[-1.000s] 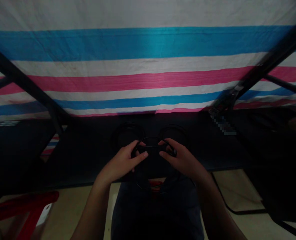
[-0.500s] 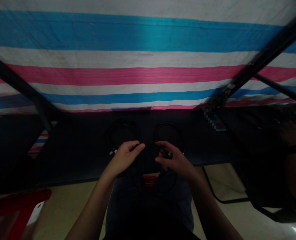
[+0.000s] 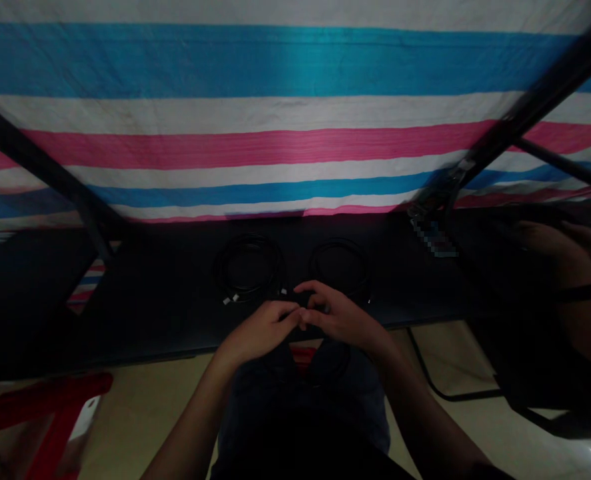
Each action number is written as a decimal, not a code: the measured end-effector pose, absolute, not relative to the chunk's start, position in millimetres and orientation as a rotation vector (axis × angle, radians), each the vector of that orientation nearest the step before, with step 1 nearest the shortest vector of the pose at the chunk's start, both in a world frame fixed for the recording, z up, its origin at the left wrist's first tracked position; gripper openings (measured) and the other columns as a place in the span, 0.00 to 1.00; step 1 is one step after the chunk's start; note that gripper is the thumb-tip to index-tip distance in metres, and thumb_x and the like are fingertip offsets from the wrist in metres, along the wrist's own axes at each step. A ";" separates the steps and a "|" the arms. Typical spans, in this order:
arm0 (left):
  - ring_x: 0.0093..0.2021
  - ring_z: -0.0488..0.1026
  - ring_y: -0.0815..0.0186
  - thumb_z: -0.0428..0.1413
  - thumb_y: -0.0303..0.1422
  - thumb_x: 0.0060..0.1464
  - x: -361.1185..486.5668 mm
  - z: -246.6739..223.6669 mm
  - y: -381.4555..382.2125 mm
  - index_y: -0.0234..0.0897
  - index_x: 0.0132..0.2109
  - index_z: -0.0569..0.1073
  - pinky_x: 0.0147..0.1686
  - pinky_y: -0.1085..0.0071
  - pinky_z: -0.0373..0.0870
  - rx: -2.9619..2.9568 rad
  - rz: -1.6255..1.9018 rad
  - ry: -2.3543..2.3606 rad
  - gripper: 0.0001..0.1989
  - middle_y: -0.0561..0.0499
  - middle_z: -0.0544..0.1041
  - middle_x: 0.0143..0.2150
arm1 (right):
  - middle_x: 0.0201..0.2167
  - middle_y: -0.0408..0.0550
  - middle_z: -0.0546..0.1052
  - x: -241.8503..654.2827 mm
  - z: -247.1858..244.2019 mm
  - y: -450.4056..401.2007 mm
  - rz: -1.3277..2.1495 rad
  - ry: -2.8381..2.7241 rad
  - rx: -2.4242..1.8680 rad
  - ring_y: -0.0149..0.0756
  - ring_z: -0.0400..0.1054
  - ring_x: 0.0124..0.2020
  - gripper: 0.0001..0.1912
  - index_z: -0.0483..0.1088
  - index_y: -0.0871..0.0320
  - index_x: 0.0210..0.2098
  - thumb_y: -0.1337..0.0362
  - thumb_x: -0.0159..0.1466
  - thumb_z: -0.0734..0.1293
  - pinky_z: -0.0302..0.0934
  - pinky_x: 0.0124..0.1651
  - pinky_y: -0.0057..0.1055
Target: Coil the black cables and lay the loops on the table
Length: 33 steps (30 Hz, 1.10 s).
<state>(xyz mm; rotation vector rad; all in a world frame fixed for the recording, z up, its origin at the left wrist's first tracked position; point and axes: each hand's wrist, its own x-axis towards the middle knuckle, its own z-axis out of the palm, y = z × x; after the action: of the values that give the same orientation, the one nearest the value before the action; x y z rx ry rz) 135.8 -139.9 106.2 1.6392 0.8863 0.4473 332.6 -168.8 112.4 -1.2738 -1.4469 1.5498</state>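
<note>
A dark, thin cable [image 3: 346, 363] hangs in a faint loop below my hands, in front of my lap. My left hand [image 3: 260, 331] is closed on it, thumb and fingers pinched together. My right hand [image 3: 340, 317] meets the left fingertips and also grips the cable, its index finger stretched out to the left. Most of the gripped part is hidden by the fingers. Just beyond lie two coiled black cables on the table: a left coil [image 3: 248, 290] with pale connector ends [image 3: 231, 299], and a right coil [image 3: 342, 241], partly behind my right hand.
The dark table [image 3: 175, 313] runs across in front of me, against a striped sheet [image 3: 295, 150]. Black frame bars [image 3: 540, 93] slant at both sides. A pixelated item [image 3: 435, 239] lies at the right. Another person's hand [image 3: 550, 240] is farther right. A red stool [image 3: 45, 400] stands lower left.
My hands have come together; they were apart with cable stretched between them. My right index finger now extends leftward. Another person's hands have come into view at the right.
</note>
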 end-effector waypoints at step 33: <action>0.35 0.73 0.68 0.66 0.32 0.50 158.1 101.4 -130.7 0.38 0.36 0.73 0.32 0.76 0.66 1.345 0.997 0.996 0.10 0.54 0.74 0.34 | 0.33 0.48 0.76 334.8 120.5 -145.0 1.767 -1.236 -1.258 0.31 0.66 0.21 0.41 0.64 0.58 0.64 0.32 0.67 0.55 0.55 0.18 0.25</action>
<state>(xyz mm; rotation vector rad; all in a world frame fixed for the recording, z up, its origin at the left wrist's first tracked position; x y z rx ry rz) 158.1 -130.7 101.4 1.3451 0.9963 0.9970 334.8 -145.0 120.5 -1.2577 -1.2357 1.7675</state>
